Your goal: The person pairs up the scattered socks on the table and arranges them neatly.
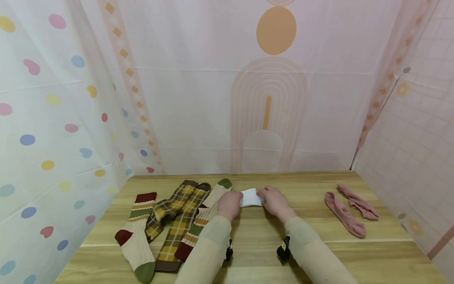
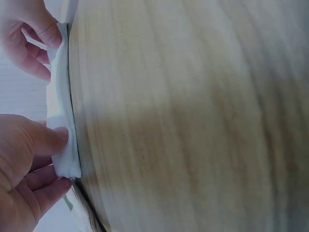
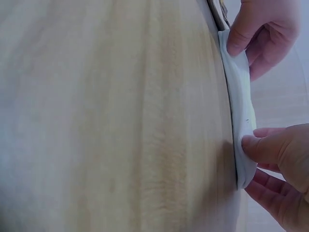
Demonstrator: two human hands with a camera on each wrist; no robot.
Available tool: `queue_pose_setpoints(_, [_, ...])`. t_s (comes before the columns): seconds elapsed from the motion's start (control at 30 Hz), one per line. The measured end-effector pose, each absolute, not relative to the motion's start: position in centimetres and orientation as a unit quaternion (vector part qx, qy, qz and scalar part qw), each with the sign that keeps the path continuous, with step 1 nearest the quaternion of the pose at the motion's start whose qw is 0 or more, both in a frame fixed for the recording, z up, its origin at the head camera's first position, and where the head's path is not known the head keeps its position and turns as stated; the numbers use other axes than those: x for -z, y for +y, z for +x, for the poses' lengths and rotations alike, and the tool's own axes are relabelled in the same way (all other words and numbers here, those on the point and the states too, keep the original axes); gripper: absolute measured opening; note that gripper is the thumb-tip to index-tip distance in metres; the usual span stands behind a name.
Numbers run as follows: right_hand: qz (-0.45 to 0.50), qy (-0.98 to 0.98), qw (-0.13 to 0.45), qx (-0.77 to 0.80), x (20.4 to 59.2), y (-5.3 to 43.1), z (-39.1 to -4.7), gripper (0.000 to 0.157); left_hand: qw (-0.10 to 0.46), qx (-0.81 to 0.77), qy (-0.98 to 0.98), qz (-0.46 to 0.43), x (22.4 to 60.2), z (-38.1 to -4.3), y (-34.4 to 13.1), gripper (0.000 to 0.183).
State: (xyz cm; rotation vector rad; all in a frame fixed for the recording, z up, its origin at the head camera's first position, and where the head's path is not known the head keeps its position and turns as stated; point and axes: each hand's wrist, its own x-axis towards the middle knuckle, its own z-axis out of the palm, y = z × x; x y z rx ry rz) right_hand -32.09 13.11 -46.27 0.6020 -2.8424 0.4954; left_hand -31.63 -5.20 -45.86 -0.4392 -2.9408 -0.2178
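A small folded white cloth (image 1: 251, 197) lies flat near the back middle of the wooden table. Its left end is pinched by my left hand (image 1: 228, 204), thumb on top and fingers beneath in the left wrist view. My right hand (image 1: 276, 201) pinches the other end the same way; the thumb (image 3: 260, 147) presses on the cloth in the right wrist view. Both wrist views show the cloth edge-on as a thick, layered white strip (image 2: 63, 96). Just left of my left hand lies a cream sock with striped cuff (image 1: 203, 223), partly hidden by that arm.
Two yellow-brown plaid socks (image 1: 184, 217) and another cream striped sock (image 1: 136, 228) lie on the table's left side. On the right lie two pink socks (image 1: 345, 217). Patterned curtains (image 1: 191, 110) hang behind and at both sides of the wooden table (image 1: 255, 252).
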Motion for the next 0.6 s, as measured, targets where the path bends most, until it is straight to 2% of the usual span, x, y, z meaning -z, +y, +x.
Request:
queue_pose_setpoints(0.37, [0.206,-0.958,0.1,-0.175,46.3,13.3,-32.5,0.031,0.083,0.082,-0.982,-0.151,45.7,-32.0,-5.3,0.018])
queue_pose_setpoints(0.6, [0.21,-0.949,0.129,-0.196,46.2,14.3,-32.5,0.028,0.099,0.053,-0.979,-0.168,45.6,-31.8,-5.3,0.02])
